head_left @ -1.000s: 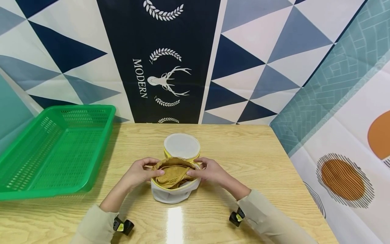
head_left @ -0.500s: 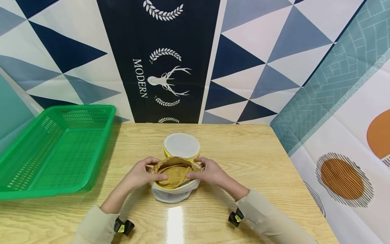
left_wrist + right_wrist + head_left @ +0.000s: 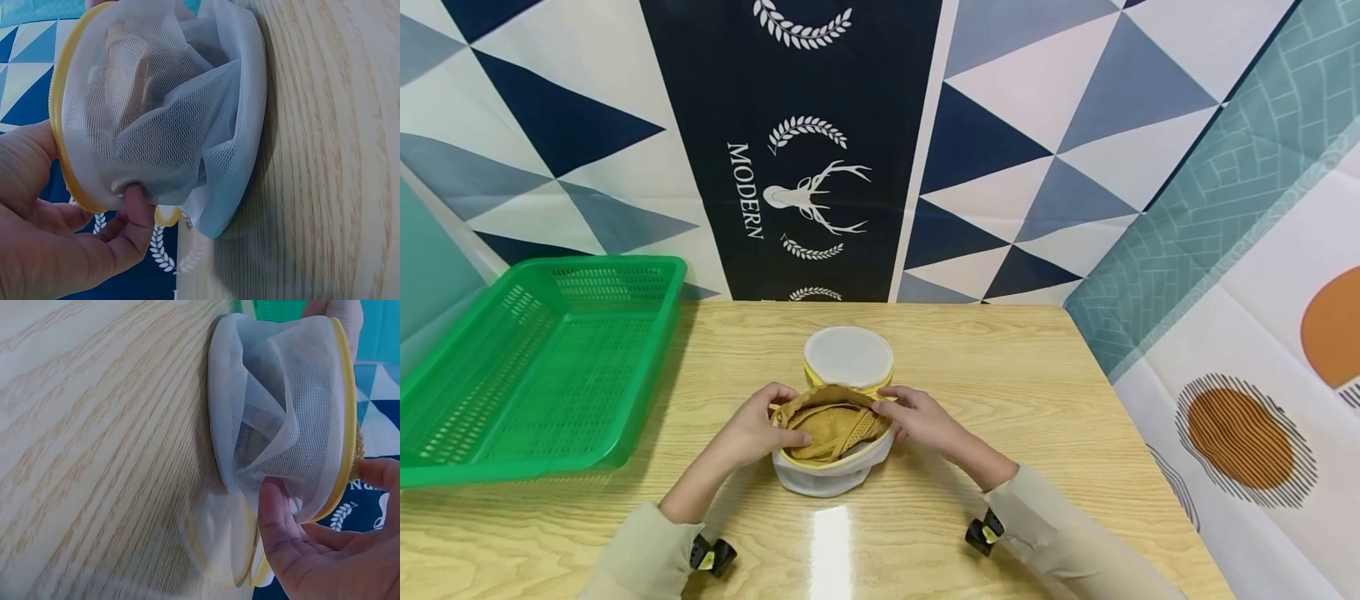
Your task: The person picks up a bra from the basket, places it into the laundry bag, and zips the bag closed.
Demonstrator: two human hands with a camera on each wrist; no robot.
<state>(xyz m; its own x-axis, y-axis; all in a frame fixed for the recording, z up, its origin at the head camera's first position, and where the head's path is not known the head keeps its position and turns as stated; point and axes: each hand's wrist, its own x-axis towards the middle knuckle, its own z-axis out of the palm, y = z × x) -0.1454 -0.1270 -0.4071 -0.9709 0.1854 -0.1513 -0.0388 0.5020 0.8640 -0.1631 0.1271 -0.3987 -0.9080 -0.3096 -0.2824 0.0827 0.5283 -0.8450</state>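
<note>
Where tan cloth [image 3: 826,427] lies: inside your mesh bag [image 3: 823,483].
Left hand [image 3: 754,429]: pinching bag's left rim.
Right hand [image 3: 923,423]: pinching right rim.
Yellow zip [image 3: 351,425]: may snag if cloth bulges over.

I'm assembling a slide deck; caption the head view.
Left hand and right hand hold a yellow-rimmed mesh bag containing mustard fabric; a green basket stands at left.

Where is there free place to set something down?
A wide bare patch of table lies right of the round lid, beyond the right hand. A narrower strip runs between the green basket and the left hand. The middle is crowded: both hands hold the mesh bag, with the lid close behind it.
</note>
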